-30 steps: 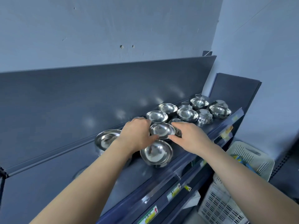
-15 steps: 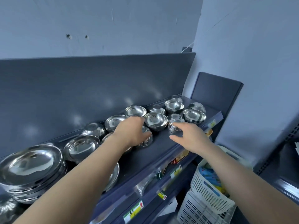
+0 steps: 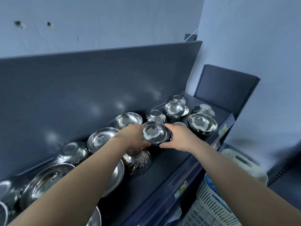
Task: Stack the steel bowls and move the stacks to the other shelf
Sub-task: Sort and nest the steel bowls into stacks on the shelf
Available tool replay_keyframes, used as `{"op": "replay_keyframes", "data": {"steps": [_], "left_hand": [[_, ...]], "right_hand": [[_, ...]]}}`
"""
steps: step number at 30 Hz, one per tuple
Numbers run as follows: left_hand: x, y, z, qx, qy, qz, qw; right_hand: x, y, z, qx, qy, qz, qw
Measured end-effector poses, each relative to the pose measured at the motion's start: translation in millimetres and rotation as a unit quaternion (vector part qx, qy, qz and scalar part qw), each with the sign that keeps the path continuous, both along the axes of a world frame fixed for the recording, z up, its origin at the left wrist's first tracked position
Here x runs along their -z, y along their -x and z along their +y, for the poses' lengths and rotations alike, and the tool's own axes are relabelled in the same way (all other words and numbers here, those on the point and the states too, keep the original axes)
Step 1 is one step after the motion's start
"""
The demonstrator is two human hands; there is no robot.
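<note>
An upright steel bowl sits mid-shelf between my two hands. My left hand grips its left side and my right hand grips its right side. Below the left hand stands an upturned ribbed steel bowl. More upright bowls lie behind and to the right: one at the back, one farther right, one near the shelf's front edge. Upturned ribbed bowls stand among them. Whether the held bowl rests on another bowl is hidden.
The dark shelf has a tall back panel. Larger steel bowls and plates crowd its left end. White plastic baskets stand below at the right. A lower shelf edge with price labels runs along the front.
Both hands have closed in on one upright bowl farther right along the shelf. Earlier the left hand rested on a bowl and the right hand hovered open. The camera view shifted.
</note>
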State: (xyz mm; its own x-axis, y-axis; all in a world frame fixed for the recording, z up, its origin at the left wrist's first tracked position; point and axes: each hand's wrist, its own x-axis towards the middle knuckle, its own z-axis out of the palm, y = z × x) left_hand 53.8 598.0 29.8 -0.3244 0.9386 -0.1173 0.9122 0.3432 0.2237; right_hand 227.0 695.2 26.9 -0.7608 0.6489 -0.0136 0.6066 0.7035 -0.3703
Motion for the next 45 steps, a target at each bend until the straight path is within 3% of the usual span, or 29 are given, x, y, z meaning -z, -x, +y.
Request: {"op": "replay_keyframes", "data": {"steps": [8,18,28,38,42,45], "left_hand": [[-1,6,12,0.003,-0.041,-0.078,0.996],[-38,-10,75,0.007,-0.23,-0.138,0.963],[-8,-8,170,-0.004,-0.171,-0.136,0.976],[12,-5,182,-0.004,-0.111,-0.121,0.986],[0,-21,174,-0.011,-0.159,-0.053,0.986],[-10,-42,168,0.024,-0.191,-0.054,0.98]], "right_hand": [[7,6,24,0.006,0.054,0.054,0.997],[-47,-11,86,0.039,0.005,0.123,0.992],[-21,-6,170,0.04,0.008,0.105,0.994],[-2,-7,188,0.039,0.038,0.056,0.997],[-13,-29,189,0.059,0.023,0.015,0.998],[-17,-55,188,0.078,0.046,-0.007,0.996]]}}
